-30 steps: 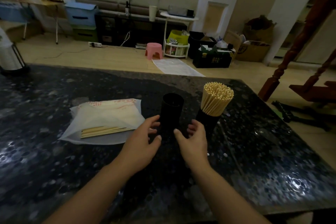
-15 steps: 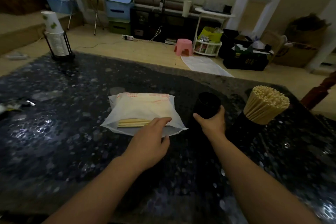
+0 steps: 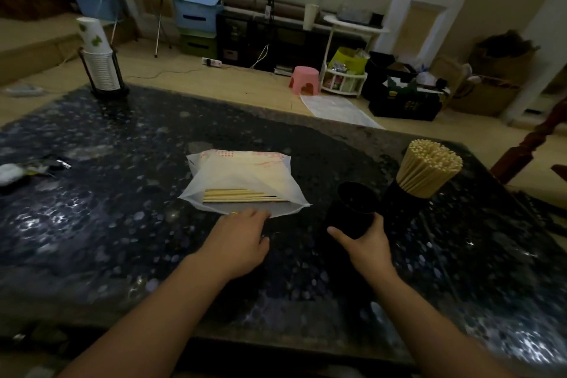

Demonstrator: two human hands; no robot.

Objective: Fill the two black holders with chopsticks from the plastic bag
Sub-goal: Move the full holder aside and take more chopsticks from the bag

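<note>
Left hand [image 3: 237, 242] curled at plastic bag [image 3: 242, 184] near edge — grip unclear, right hand [image 3: 365, 245] gripping empty black holder [image 3: 349, 209]

We could read no text anywhere. The plastic bag [image 3: 245, 181] carried red print along its far edge, a patch of dots and some strokes, but it was too small and blurred for us to make out a single character. The black crate [image 3: 405, 104] on the floor bore a yellowish mark on its front that we could not read either. The stack of paper cups [image 3: 95, 52] showed only green shapes, no lettering.
</note>
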